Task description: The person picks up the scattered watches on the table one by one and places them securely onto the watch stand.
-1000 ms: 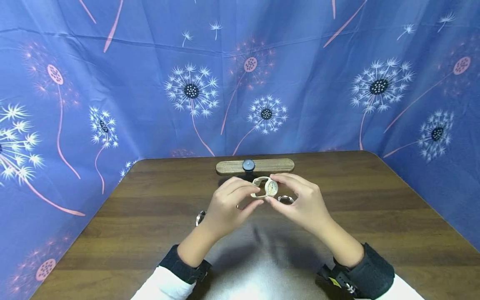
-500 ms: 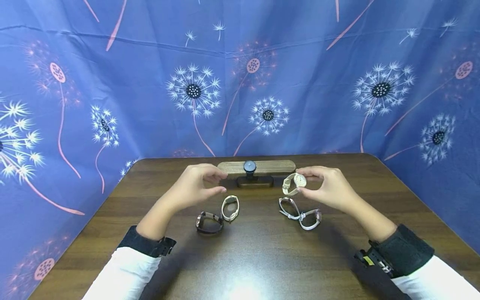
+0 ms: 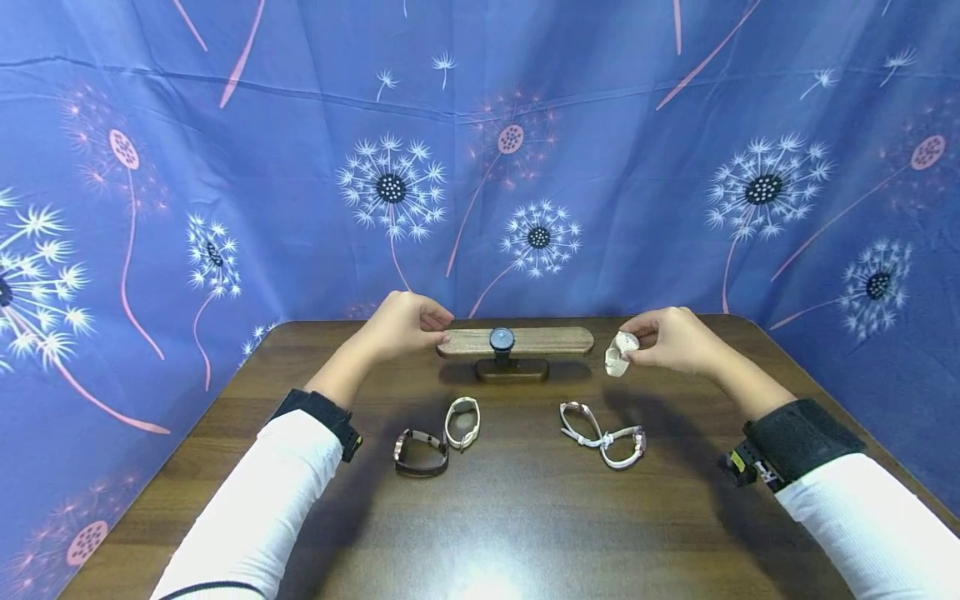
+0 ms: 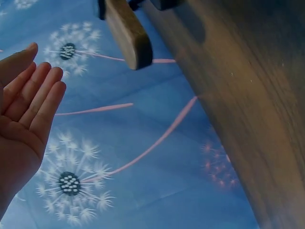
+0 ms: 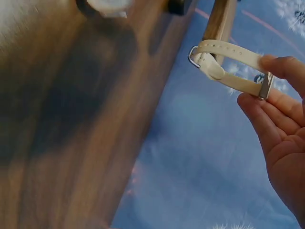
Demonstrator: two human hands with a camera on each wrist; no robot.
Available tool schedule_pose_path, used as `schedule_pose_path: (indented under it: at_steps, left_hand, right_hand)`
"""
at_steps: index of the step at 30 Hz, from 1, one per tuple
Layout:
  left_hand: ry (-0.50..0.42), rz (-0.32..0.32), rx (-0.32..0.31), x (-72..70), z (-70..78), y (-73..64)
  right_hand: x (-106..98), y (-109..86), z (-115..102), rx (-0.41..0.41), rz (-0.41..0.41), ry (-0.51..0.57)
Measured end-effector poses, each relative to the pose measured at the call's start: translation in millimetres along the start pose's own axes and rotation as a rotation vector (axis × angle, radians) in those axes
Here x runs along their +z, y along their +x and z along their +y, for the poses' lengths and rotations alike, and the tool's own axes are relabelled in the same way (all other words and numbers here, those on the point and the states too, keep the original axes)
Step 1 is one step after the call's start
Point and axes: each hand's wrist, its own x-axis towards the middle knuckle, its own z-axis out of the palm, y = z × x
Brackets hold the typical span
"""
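Between thumb and fingers, my right hand (image 3: 673, 340) pinches a cream wristwatch (image 3: 618, 353) by its case, just off the right end of the watch stand. The right wrist view shows its buckled strap (image 5: 228, 50) forming a loop, which overlaps the wooden bar there. My left hand (image 3: 401, 327) is by the stand's left end; in the left wrist view its fingers (image 4: 45, 98) are fairly straight and hold nothing, apart from the bar (image 4: 131, 40). The stand's wooden bar (image 3: 555, 340) carries a dark watch (image 3: 502, 340) fastened round its middle.
On the table (image 3: 510, 500), left of centre, lie a dark-strapped watch (image 3: 420, 471) and a cream-strapped watch (image 3: 452, 427). Right of centre, two pale-strapped watches (image 3: 623, 460) touch each other. A blue dandelion-print cloth (image 3: 300, 208) hangs behind the table.
My left hand has let go of the cream watch and moved left, then up to the stand's left end. My right hand has carried that watch right and away from me, past the bar's right end.
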Motion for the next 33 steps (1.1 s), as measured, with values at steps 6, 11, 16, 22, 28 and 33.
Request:
schedule_pose_path:
  at_steps: [6, 11, 16, 22, 28, 33]
  left_hand:
    - [0.109, -0.069, -0.094, 8.2, -17.0, 22.4]
    - [0.171, -0.120, -0.143, 25.1, -30.0, 35.8]
    - [0.202, -0.165, -0.181, 42.1, -37.3, 39.6]
    - [0.269, -0.198, -0.144, 54.1, -38.6, 42.5]
    - [0.298, -0.217, -0.095, 56.7, -37.3, 46.2]
    - [0.294, -0.199, -0.096, 55.8, -37.1, 47.8]
  right_hand:
    - [-2, 19.9, 12, 0.081, -0.078, 0.007]
    - [11, 35.0, 19, 0.117, -0.122, -0.012]
    - [28, 45.3, 18, 0.130, -0.129, 0.024]
    - [38, 49.9, 18, 0.146, -0.097, 0.032]
    - [39, 53.0, 19, 0.166, -0.087, 0.079]
    - [39, 56.7, 19, 0.178, -0.095, 0.105]
